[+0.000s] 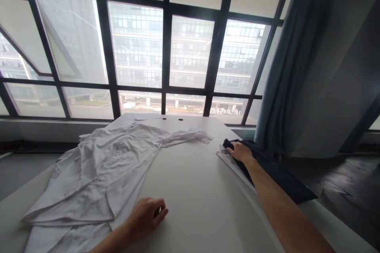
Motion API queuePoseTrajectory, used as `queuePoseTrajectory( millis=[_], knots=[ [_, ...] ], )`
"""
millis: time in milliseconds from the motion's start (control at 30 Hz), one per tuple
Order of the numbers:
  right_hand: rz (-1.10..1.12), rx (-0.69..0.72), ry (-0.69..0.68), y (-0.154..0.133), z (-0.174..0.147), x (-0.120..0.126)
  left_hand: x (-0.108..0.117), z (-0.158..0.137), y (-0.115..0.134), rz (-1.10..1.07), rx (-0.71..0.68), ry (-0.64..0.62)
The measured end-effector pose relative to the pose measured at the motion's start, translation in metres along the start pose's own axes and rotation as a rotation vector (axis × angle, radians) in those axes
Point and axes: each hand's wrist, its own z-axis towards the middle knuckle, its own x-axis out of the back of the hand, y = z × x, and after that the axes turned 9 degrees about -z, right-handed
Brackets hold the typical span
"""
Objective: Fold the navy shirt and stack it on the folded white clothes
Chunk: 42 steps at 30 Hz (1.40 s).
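A wrinkled white shirt (115, 166) lies spread over the left half of the white table (184, 189), one sleeve reaching toward the middle. Beside its lower right edge, my left hand (148, 213) is loosely curled above the tabletop, with nothing visible in its fingers. At the table's right edge, my right hand (241, 151) has its fingers bent over the collar end of a folded navy garment (282, 176). Beneath that garment, a folded white cloth (234, 168) shows along its left side. My right palm's underside is hidden.
A large black-framed window (166, 47) stands behind the table. To the right hangs a blue-grey curtain (279, 75), close to the navy garment. Two dark round holes (181, 119) sit near the table's far edge. Grey floor (26, 166) shows on both sides.
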Motion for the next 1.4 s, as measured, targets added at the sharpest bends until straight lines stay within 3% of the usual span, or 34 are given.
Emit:
queuePoseTrajectory(
  millis=[67,233,300,433,533,633,733,900,1033,1233,1400],
  knots=[
    [-0.012,0.02,-0.108,-0.015,-0.002,-0.016,0.0,0.0,-0.001,-0.003,0.0,-0.001],
    [-0.12,0.027,-0.212,-0.026,-0.023,-0.039,-0.001,0.0,-0.001,-0.002,-0.009,-0.001],
    [-0.143,0.069,-0.165,-0.03,-0.039,-0.042,0.002,0.0,0.0,0.003,-0.025,-0.003],
    [-0.074,0.272,0.058,-0.062,-0.082,-0.045,0.019,0.002,0.0,0.084,-0.002,0.087],
    [0.023,0.457,-0.047,-0.095,-0.116,-0.047,0.037,0.002,-0.006,0.277,0.127,0.201],
    [0.089,0.503,-0.112,-0.113,-0.136,-0.049,0.05,-0.002,-0.016,0.404,0.339,0.214],
    [0.141,0.462,-0.096,-0.113,-0.141,-0.052,0.059,-0.006,-0.028,0.413,0.43,0.181],
    [0.193,0.42,-0.073,-0.107,-0.14,-0.056,0.069,-0.006,-0.042,0.324,0.435,0.166],
    [0.213,0.413,-0.064,-0.107,-0.14,-0.057,0.07,-0.003,-0.052,0.288,0.434,0.223],
    [0.228,0.422,-0.061,-0.104,-0.138,-0.061,0.066,0.001,-0.079,0.395,0.582,0.285],
    [0.242,0.43,-0.055,-0.103,-0.137,-0.064,0.077,0.008,-0.085,0.183,0.489,0.286]
  ],
)
